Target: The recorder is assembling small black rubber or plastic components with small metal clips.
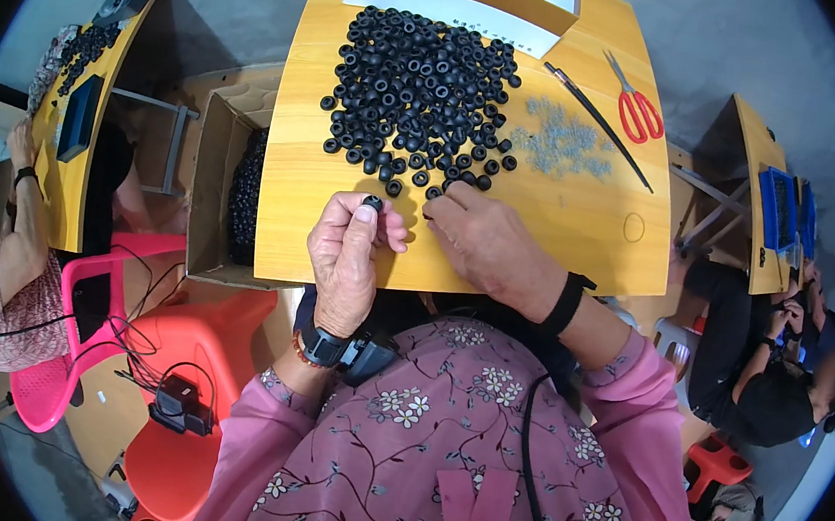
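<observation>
Flowered shirt [464,406] foremost; bead [373,202] being pinched by left hand [346,254], likely for steadiness; grip of right hand [495,243] can't be told.

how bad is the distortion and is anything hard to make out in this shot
Head view: strong fisheye, black around the rim, with the left side table curving; the black pieces read clearly, but the small pale pieces blur together on the yellow tabletop.

Workshop: workers [4,296] at separate tables [588,262]
</observation>
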`<state>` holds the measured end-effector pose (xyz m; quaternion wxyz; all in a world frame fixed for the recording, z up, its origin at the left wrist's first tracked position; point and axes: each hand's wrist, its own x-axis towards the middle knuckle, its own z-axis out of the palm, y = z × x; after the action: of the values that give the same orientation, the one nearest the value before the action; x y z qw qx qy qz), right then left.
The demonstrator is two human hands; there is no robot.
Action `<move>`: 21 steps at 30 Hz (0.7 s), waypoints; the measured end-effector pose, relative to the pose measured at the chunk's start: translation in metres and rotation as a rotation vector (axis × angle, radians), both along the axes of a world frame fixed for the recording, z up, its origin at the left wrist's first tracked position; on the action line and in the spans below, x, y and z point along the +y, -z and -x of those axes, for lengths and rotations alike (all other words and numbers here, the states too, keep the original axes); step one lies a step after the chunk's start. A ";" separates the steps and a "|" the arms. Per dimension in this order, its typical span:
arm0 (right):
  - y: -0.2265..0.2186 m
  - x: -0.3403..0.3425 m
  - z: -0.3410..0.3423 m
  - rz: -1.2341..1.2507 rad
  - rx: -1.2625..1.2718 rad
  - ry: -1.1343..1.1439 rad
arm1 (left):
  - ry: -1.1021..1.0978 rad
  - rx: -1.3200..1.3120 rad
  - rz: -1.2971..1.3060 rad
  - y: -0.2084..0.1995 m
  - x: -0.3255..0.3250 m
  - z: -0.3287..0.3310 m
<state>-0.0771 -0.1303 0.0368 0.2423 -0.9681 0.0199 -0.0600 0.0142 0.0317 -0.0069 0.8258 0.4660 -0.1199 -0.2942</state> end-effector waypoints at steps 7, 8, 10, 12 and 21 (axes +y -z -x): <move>-0.007 -0.012 -0.014 -0.017 -0.220 0.099 | 0.003 -0.018 0.002 0.001 -0.001 -0.001; -0.009 -0.017 -0.019 0.025 -0.196 0.111 | 0.004 -0.027 0.002 0.002 -0.001 -0.001; -0.011 -0.022 -0.029 0.101 -0.131 0.117 | 0.006 -0.043 0.002 0.002 -0.002 -0.001; -0.012 -0.023 -0.038 0.167 -0.046 0.105 | 0.007 -0.056 0.000 0.002 -0.001 -0.002; -0.005 -0.028 -0.049 0.204 0.046 0.110 | 0.023 -0.060 -0.022 0.002 -0.001 -0.002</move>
<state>-0.0284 -0.1582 0.0423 0.1382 -0.9863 0.0725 -0.0529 0.0164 0.0308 -0.0089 0.8132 0.4821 -0.1468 -0.2910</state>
